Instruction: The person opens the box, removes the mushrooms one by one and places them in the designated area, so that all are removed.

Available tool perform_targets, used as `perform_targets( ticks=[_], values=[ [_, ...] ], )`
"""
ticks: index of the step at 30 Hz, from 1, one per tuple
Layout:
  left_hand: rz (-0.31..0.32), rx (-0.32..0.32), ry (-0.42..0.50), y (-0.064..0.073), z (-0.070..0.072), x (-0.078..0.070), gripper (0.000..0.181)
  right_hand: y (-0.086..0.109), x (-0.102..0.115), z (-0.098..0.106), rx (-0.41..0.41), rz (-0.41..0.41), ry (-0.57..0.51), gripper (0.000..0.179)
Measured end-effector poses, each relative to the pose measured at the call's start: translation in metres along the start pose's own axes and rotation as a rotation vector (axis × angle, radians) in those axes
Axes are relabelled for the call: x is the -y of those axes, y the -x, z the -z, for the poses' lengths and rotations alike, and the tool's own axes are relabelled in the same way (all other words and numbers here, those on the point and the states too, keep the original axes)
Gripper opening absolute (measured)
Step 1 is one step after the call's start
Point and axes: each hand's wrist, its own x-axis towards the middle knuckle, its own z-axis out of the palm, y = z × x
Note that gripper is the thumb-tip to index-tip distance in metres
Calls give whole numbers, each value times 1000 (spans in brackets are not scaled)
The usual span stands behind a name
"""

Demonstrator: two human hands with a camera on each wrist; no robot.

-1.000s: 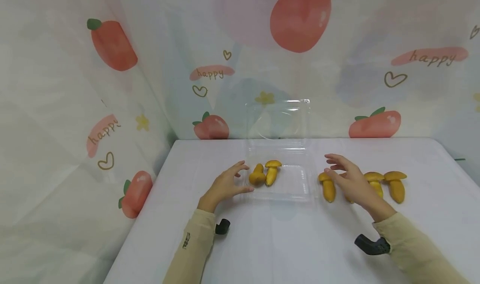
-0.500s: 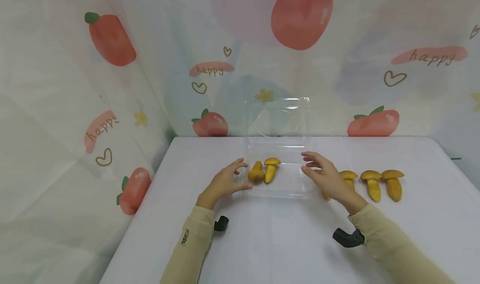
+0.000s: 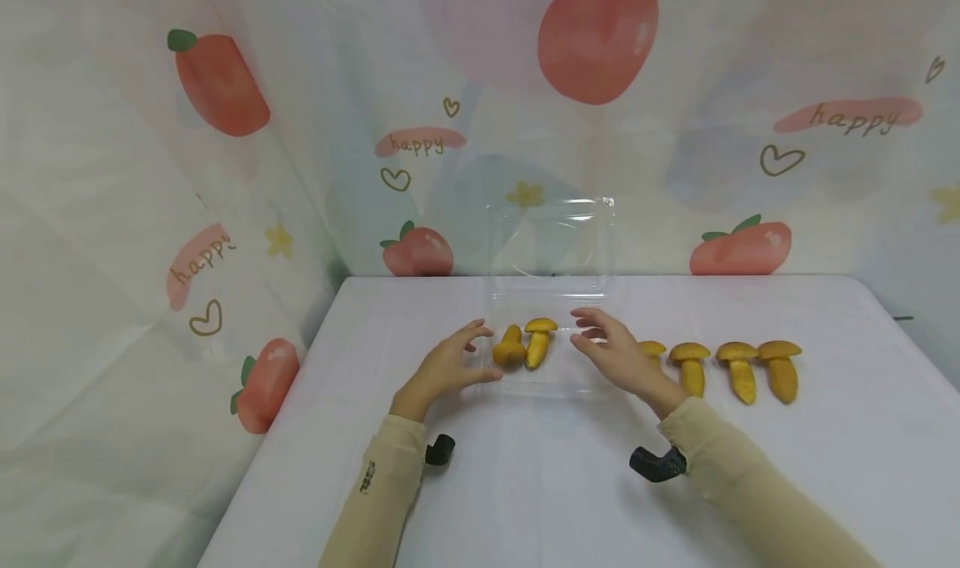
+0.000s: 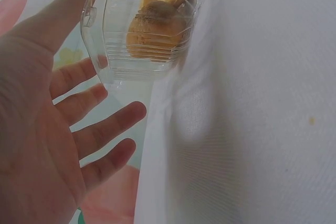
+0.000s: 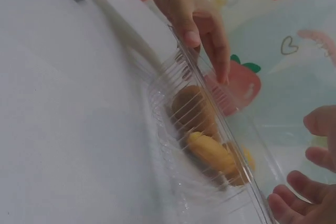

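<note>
In the head view a clear plastic clamshell box (image 3: pixel 577 384) lies with its lid raised at the back. Two yellow mushrooms are in its left half: one (image 3: pixel 509 353) with its cap toward the front, the other (image 3: pixel 538 347) with its cap at the back. My left hand (image 3: pixel 444 368) is at the box's left side, thumb and fingers spread around the rim; fingertips look to touch the edge in the left wrist view. Over the box's right part is my right hand (image 3: pixel 618 355), fingers loosely bent, nothing between them. The mushrooms (image 4: pixel 157 30) show through the box wall in the left wrist view.
Several more yellow mushrooms (image 3: pixel 741 372) lie in a row right of the box, the nearest (image 3: pixel 651 349) partly behind my right hand. A white cloth covers the table (image 3: pixel 525 485). A printed curtain (image 3: pixel 675 176) hangs behind and at the left.
My right hand has moved left from above the row of mushrooms to over the box's right part, uncovering part of the row. My left hand stays at the box's left edge.
</note>
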Motion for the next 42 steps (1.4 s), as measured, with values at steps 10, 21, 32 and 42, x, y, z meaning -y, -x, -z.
perform_targets(
  ticks=[10,21,32,42],
  values=[
    [-7,-8,5,0,-2,0,75,-15,-5,-19,44,-68,-8,50],
    [-5,-5,11,1,-2,-2,75,-25,-7,-30,92,-137,-1,54],
    [-17,-9,13,1,-2,1,76,-37,-11,-38,103,-150,16,61],
    [-27,-16,20,1,-2,0,75,-48,-17,-46,107,-118,66,64]
  ],
)
